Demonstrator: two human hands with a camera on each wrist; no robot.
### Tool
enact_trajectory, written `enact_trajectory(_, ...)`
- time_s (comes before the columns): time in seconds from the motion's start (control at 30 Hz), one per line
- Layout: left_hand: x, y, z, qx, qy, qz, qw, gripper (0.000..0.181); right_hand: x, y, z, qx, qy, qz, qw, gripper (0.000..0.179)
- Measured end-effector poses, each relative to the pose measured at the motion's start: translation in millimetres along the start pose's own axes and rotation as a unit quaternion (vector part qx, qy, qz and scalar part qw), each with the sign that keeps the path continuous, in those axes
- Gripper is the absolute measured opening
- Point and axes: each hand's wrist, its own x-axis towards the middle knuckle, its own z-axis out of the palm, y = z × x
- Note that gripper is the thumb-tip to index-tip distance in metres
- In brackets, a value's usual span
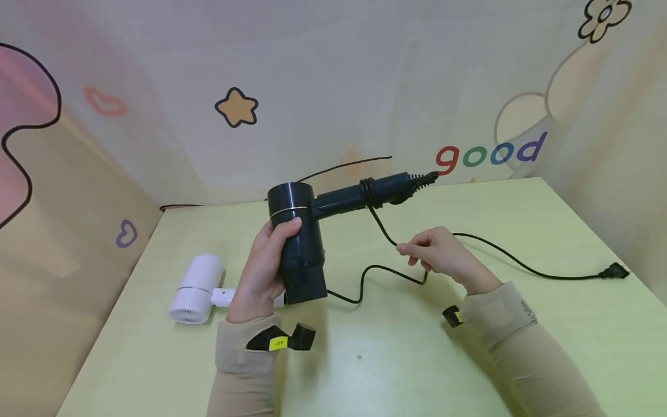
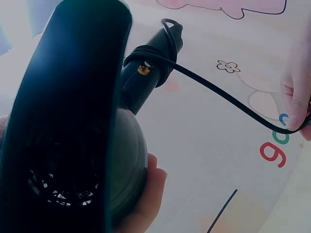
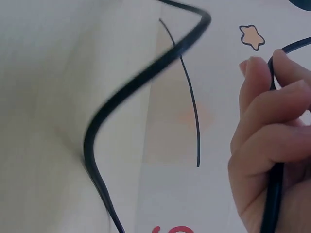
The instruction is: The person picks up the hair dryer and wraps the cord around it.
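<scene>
A dark blue hair dryer [image 1: 304, 249] is held up over the table, its handle pointing right. My left hand [image 1: 260, 269] grips its barrel, the thumb lying across the front. Several turns of black power cord [image 1: 367, 191] are wrapped round the handle. From these turns the cord runs down to my right hand [image 1: 438, 255], which pinches it between thumb and fingers. In the right wrist view the cord [image 3: 273, 199] passes through the curled fingers of the right hand [image 3: 272, 131]. A loose stretch [image 2: 228, 97] spans the space between handle and right hand in the left wrist view.
A white hair dryer [image 1: 197, 289] lies on the pale table [image 1: 365, 370] at the left, its handle partly behind my left hand. Black cord trails across the table, with a black plug [image 1: 614, 271] near the right edge. A printed backdrop [image 1: 339, 87] stands behind.
</scene>
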Motion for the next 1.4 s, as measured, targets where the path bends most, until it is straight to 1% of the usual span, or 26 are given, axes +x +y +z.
enact_trajectory(0.13,-2.9,1.2,-0.9,-0.008,-0.017,0.003,0.9998,0.048,4.4,-4,-8,-0.025,-0.008,-0.008,0.9996,0.041)
enact_trajectory(0.27,-5.3,2.1,-2.3,-0.014,-0.028,0.003,0.9995,0.049,3.0,-11,-16,-0.059,-0.014,-0.008,0.9981,0.044)
enact_trajectory(0.4,-7.9,3.7,-3.6,-0.016,-0.039,0.005,0.9991,0.049,0.8,-23,-23,-0.095,-0.02,-0.009,0.9952,0.042)
enact_trajectory(0.53,-10.3,5.6,-5.1,-0.018,-0.052,0.014,0.9984,0.047,3.5,-34,-30,-0.125,-0.019,-0.021,0.9918,0.038)
enact_trajectory(0.63,-12.2,6.6,-5.8,-0.02,-0.064,0.021,0.9976,0.045,5.0,-40,-35,-0.132,-0.016,-0.023,0.9909,0.042)
enact_trajectory(0.7,-13.2,7.1,-6.0,-0.021,-0.074,0.025,0.9967,0.043,5.1,-42,-37,-0.121,-0.016,-0.022,0.9923,0.044)
enact_trajectory(0.8,-14.3,7.7,-5.7,-0.018,-0.089,0.03,0.9954,0.042,4.6,-44,-40,-0.103,-0.014,-0.024,0.9943,0.043)
enact_trajectory(0.87,-15.1,8.1,-5.7,-0.014,-0.096,0.031,0.9948,0.041,4.3,-46,-42,-0.088,-0.008,-0.032,0.9956,0.037)
enact_trajectory(0.97,-15.3,7.8,-5.7,-0.004,-0.105,0.032,0.994,0.042,2.7,-49,-48,-0.089,0.001,-0.046,0.9949,0.033)
enact_trajectory(1.03,-15.7,7.5,-5.4,-0.001,-0.108,0.03,0.9937,0.044,1.5,-51,-51,-0.092,-0.002,-0.068,0.9935,0.029)
enact_trajectory(1.1,-15.8,7.4,-5.6,0.003,-0.114,0.031,0.993,0.044,0.3,-54,-54,-0.093,-0.003,-0.075,0.9928,0.031)
enact_trajectory(1.17,-16.3,7.6,-5.2,0.004,-0.121,0.029,0.9923,0.044,-1.6,-58,-56,-0.088,-0.006,-0.074,0.9933,0.034)
enact_trajectory(1.23,-16.5,7.7,-5.3,0.009,-0.129,0.03,0.9911,0.044,-2.2,-62,-57,-0.095,0.003,-0.068,0.9931,0.041)
enact_trajectory(1.27,-16.5,7.8,-5.3,0.013,-0.133,0.029,0.9906,0.043,-2.5,-64,-57,-0.105,0.011,-0.074,0.9916,0.044)
enact_trajectory(1.3,-16.6,7.7,-5.3,0.016,-0.137,0.028,0.9901,0.042,-2.8,-65,-58,-0.122,0.017,-0.08,0.9891,0.045)
enact_trajectory(1.4,-17.2,6.8,-4.9,0.03,-0.146,0.023,0.9886,0.042,-3.0,-69,-59,-0.145,0.036,-0.084,0.9852,0.047)
